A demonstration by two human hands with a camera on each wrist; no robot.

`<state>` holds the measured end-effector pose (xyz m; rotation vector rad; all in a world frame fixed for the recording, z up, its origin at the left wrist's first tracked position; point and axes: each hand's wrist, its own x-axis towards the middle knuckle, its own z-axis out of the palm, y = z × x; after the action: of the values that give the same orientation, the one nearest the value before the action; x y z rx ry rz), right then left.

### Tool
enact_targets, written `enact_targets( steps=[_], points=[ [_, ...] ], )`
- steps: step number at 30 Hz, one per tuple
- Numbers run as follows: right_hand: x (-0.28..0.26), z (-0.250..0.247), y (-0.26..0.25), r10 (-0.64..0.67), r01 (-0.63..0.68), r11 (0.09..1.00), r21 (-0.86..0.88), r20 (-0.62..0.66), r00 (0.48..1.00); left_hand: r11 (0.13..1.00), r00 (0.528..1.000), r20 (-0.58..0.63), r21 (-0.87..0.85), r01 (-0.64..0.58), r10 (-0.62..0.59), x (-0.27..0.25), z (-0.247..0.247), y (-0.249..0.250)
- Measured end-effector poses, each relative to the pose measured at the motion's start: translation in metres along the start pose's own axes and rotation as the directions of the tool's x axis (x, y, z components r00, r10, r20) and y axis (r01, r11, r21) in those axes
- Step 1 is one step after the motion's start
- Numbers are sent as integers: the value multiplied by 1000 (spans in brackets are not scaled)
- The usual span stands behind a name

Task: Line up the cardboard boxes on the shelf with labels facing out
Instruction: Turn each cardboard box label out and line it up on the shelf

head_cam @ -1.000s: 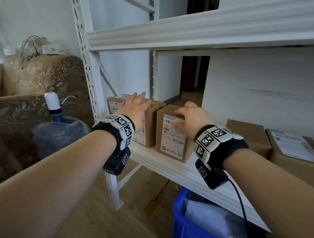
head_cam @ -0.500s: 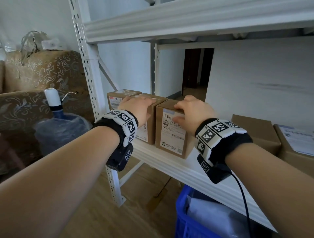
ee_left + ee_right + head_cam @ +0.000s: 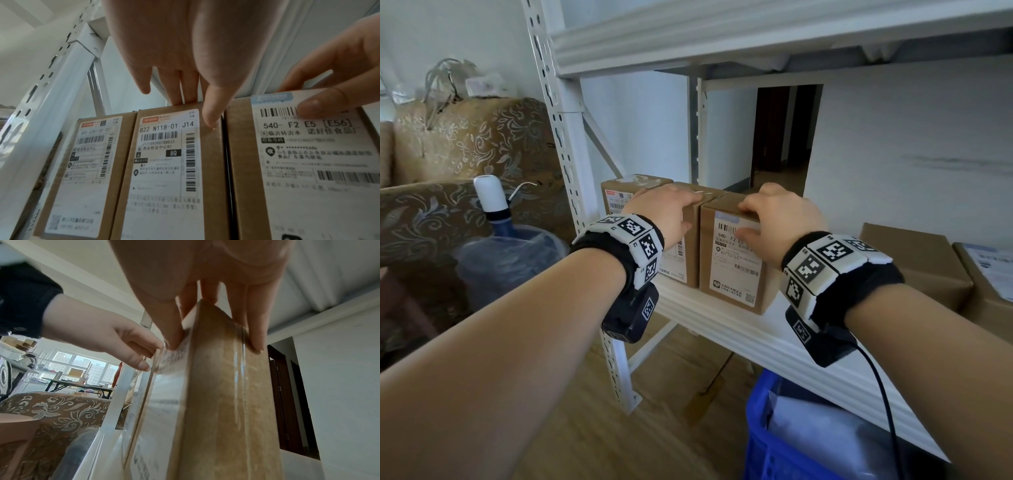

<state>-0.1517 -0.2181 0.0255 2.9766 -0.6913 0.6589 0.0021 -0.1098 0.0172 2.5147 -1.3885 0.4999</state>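
Three brown cardboard boxes stand side by side at the left end of the white shelf (image 3: 756, 337), white labels facing out. The left box (image 3: 619, 197) (image 3: 82, 170) is untouched. My left hand (image 3: 681, 212) grips the top front edge of the middle box (image 3: 688, 262) (image 3: 164, 162), fingers over its top and thumb (image 3: 211, 116) on its front. My right hand (image 3: 750, 219) grips the third box (image 3: 736, 267) (image 3: 222, 394), thumb (image 3: 329, 99) on its label and fingers over the top. Only a thin gap separates the middle and third boxes.
Two more cardboard boxes (image 3: 917, 263) (image 3: 993, 274) lie further right on the shelf, one with a label on top. A white upright post (image 3: 571, 171) bounds the left end. Below stands a blue crate (image 3: 774, 445). A water jug with pump (image 3: 493, 240) and a patterned sofa (image 3: 465, 144) are at the left.
My left hand came down from open above the boxes and took hold of the middle box. The third box now stands closer to the middle one, its label more square to me.
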Motion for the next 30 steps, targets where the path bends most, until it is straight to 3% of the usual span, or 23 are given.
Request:
enact_targets(
  steps=[30],
  points=[
    [-2, 3, -8, 54, -53, 998, 30, -6, 999, 999, 997, 74, 33, -26, 24, -1, -3, 0]
  ],
)
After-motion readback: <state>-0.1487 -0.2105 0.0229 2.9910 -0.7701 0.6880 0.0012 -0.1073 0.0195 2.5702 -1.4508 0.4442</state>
